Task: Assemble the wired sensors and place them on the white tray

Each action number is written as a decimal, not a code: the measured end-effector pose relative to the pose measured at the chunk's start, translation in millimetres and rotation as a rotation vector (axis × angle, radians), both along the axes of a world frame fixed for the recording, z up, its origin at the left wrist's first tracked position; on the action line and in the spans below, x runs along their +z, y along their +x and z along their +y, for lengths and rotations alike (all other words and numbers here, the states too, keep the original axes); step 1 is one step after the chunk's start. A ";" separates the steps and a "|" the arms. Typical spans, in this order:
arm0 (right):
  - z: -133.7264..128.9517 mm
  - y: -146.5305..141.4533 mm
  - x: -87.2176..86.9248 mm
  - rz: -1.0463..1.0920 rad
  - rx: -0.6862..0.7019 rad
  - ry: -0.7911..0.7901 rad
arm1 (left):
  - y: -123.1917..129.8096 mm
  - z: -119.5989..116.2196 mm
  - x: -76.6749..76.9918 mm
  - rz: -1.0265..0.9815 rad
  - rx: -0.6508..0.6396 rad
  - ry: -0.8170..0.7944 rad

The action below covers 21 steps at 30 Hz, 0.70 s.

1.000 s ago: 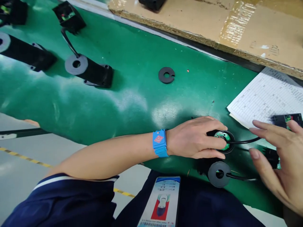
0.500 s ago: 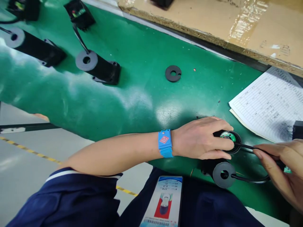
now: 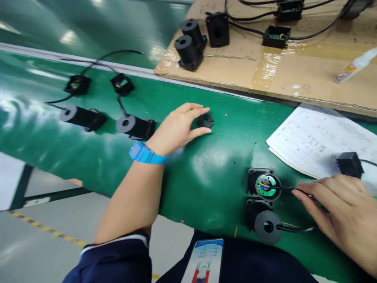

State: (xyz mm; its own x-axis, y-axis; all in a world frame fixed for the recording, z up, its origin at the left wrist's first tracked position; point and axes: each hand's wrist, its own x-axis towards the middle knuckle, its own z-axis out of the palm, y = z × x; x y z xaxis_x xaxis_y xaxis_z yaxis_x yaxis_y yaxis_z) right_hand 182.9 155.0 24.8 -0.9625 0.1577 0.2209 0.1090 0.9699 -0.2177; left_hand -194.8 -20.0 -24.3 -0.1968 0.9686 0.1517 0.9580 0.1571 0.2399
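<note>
My left hand point(image 3: 184, 127), a blue wrist strap point(image 3: 147, 153) on its wrist, reaches over the green bench. Its thumb and fingers are spread on either side of a flat black slotted ring point(image 3: 205, 120); whether they touch it I cannot tell. At the right, my right hand point(image 3: 335, 212) pinches a black cable point(image 3: 287, 188). That cable runs into an uncovered black cylindrical housing point(image 3: 249, 181), where a green circuit board point(image 3: 269, 191) with thin coloured wires shows. Just below lies a second housing, capped by a grey ring point(image 3: 266, 232), with its own cable leading toward my right hand.
Two capped housings point(image 3: 138, 126) with small black boxes point(image 3: 122, 83) lie at the left. Behind, a cardboard-covered board point(image 3: 235, 70) bears more housings point(image 3: 188, 51), cabled boxes and a white bottle point(image 3: 355, 67). Written sheets point(image 3: 312, 137) and a black box point(image 3: 350, 164) are at the right.
My left hand has left the uncovered housing and moved left and away from me to the slotted ring. My right hand still pinches the cable. The view has shifted, showing more of the board behind.
</note>
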 end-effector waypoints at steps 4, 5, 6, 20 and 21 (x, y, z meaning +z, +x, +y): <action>-2.8 -2.3 8.1 -0.062 0.017 -0.043 | 5.4 7.0 -3.7 -0.008 -0.041 -0.022; -3.0 -2.4 8.3 -0.063 0.012 -0.050 | 4.9 7.8 -2.4 -0.017 -0.044 -0.021; -3.1 -2.3 8.3 -0.065 0.011 -0.052 | 4.0 8.3 -0.7 -0.028 -0.041 -0.023; -3.8 -4.7 6.4 -0.054 0.024 -0.065 | 161.0 16.0 76.7 -0.149 -0.377 0.124; -3.8 -5.1 6.3 -0.052 0.023 -0.071 | 166.6 17.1 73.3 -0.134 -0.381 0.110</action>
State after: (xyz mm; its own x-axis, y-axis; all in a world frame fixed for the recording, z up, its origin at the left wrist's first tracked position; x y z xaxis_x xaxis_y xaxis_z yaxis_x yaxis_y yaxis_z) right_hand 177.8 151.2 31.1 -0.9760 0.1488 0.1592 0.0999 0.9547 -0.2802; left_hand -28.2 -2.9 49.0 0.1470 0.9556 0.2554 0.9018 -0.2356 0.3623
